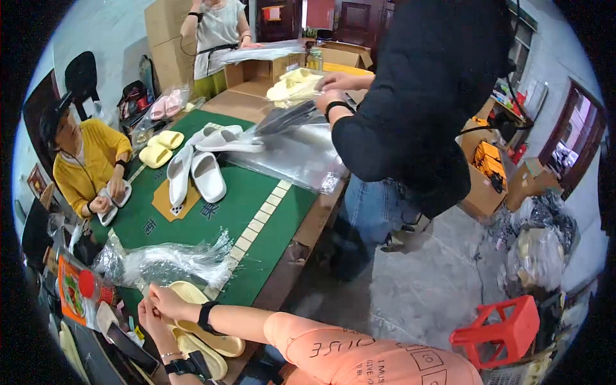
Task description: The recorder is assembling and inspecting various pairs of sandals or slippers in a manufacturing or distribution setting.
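My right hand (172, 303), with a black wristband, is closed in a pinch beside my left hand (150, 322). My left fingers are also drawn together, and anything between the fingertips is too small to make out. Under and beside both hands lies a pair of cream slippers: one slipper (221, 343) runs below my right wrist, the other slipper (204, 358) beside my left wrist. Just beyond the hands, a bundle of thin clear plastic strands (183, 263) rests on the green tabletop (269, 240).
White slippers (208, 176) and yellow slippers (160, 149) sit farther up the table. A person in yellow (90, 157) handles a slipper at left; a person in black (430, 96) stands by clear bags (289, 157). A red stool (497, 330) is at right.
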Demonstrator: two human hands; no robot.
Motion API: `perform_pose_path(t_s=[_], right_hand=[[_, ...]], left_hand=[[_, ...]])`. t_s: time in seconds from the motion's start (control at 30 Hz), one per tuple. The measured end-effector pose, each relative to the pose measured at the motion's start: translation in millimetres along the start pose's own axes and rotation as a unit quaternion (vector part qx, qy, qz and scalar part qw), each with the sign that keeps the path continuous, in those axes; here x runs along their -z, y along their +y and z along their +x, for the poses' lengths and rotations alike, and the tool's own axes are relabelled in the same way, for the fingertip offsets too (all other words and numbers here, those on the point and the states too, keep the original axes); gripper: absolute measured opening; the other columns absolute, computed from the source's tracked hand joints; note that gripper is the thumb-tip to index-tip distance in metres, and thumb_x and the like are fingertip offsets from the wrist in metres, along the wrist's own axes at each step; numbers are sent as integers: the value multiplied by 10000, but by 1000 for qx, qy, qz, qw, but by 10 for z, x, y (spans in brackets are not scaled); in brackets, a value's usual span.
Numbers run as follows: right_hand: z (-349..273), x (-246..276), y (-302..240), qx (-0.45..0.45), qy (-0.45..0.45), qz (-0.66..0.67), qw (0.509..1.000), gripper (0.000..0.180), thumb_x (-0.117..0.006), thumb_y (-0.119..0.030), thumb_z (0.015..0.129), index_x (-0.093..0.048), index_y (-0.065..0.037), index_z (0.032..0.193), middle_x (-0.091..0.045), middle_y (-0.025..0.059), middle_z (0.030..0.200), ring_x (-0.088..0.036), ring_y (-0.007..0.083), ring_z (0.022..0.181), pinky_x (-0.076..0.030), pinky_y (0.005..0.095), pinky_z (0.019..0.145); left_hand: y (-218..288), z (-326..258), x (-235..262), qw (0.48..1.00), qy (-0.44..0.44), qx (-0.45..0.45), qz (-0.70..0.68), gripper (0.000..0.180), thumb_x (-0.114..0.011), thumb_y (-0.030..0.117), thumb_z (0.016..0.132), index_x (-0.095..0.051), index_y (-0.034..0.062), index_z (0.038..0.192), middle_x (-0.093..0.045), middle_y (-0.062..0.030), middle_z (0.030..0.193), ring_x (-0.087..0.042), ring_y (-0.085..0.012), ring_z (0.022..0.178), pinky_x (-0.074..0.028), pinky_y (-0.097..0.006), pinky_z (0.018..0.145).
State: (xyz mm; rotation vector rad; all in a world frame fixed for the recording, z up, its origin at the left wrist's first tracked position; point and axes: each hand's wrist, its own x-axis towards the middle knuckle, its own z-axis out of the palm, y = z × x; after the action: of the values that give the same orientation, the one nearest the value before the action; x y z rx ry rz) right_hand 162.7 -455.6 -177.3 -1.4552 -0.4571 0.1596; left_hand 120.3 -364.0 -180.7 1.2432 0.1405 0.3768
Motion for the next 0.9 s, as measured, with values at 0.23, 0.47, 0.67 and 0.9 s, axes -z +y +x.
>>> perform_pose_path(t_s=[0.23,0.47,0.67,0.9], right_hand=[[19,-5,89,47,30,-20,998,109,-441,-107,838,-407,-6,860,-546,185,725,-533,331,664,-398,394,565],[6,-48,64,10,8,24,1000,98,-439,-95,834,-398,-6,838,-535,175,708,-517,342,652,-390,399,563],[34,-54,136,73,47,-42,995,106,-445,-101,832,-389,-11,830,-514,165,680,-511,331,649,-383,397,558],[34,-67,116,57,36,-9,998,73,-442,-68,825,-402,-7,822,-520,164,680,-516,311,619,-390,385,534]], left_hand=[[-60,42,31,1000,17,9,-2,151,-481,195,887,-536,60,845,-501,25,690,-423,-41,594,-342,-185,523],[-14,0,-47,998,52,-23,25,150,-475,157,890,-519,62,782,-421,63,621,-330,-15,543,-257,-171,485],[-42,18,-63,998,50,-8,27,155,-474,158,890,-521,54,786,-438,60,640,-331,-11,552,-256,-168,486],[-21,-3,-64,996,57,-18,59,161,-471,186,893,-541,44,862,-495,38,686,-401,-18,581,-311,-175,493]])
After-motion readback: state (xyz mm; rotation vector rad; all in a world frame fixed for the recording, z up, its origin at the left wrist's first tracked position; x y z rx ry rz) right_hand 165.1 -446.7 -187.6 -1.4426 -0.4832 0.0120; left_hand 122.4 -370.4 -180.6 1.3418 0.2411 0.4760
